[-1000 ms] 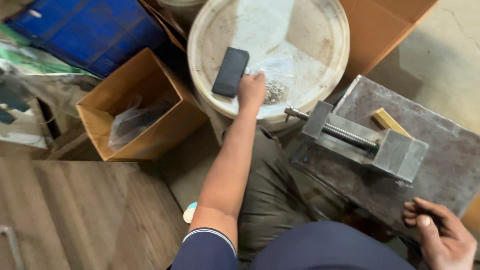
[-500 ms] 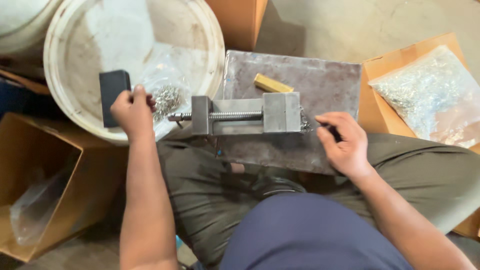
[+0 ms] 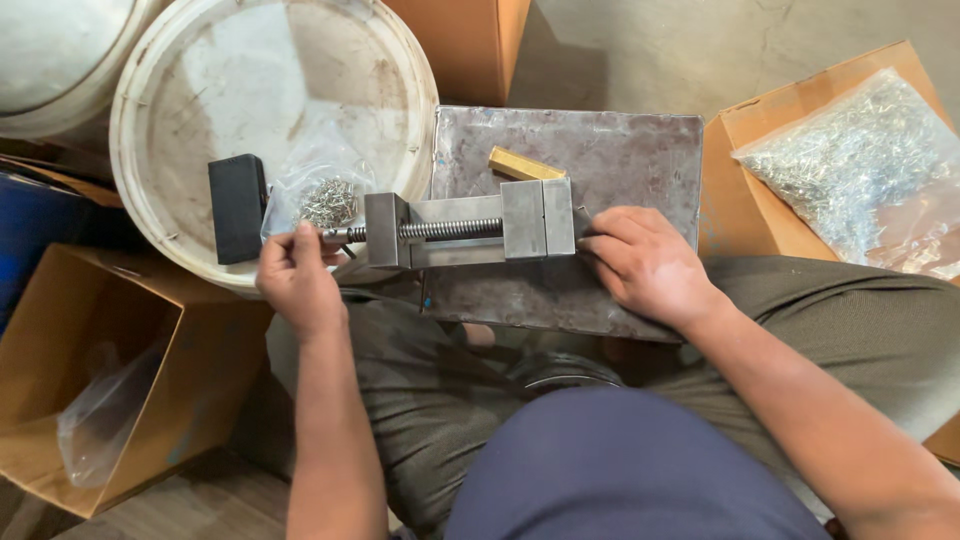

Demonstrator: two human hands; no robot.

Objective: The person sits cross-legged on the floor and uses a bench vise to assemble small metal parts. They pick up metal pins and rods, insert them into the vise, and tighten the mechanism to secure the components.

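A grey steel plate (image 3: 600,150) is laid flat across the lap, its long edges running left to right, with bare room left on its far half. On its near-left part a vise (image 3: 470,228) is set, long axis left to right, the screw end pointed left and overhanging the plate's left edge; the clamping end is pointed right. The vise is seen as dull grey metal with a threaded screw (image 3: 450,229) exposed between a left block and a right block. Just beyond the right block a brass bar (image 3: 525,165) is laid, tilted, touching or nearly touching the vise.

To the left a round white lid (image 3: 200,70) is found, stained, its right rim just beside the plate. On it a black block (image 3: 237,207) is stood at the near-left and a clear bag (image 3: 325,195) of small metal parts is laid just beside the screw end. An open box (image 3: 120,380) is placed near-left, a plastic bag inside. On the right a second box (image 3: 800,100) is seen bearing a large bag of parts (image 3: 850,170).

The left hand (image 3: 296,280) is held at the screw's left tip, fingers pinched together around it. The right hand (image 3: 648,265) is rested on the plate against the vise's right end, fingers curled close together; whether something is gripped there cannot be told
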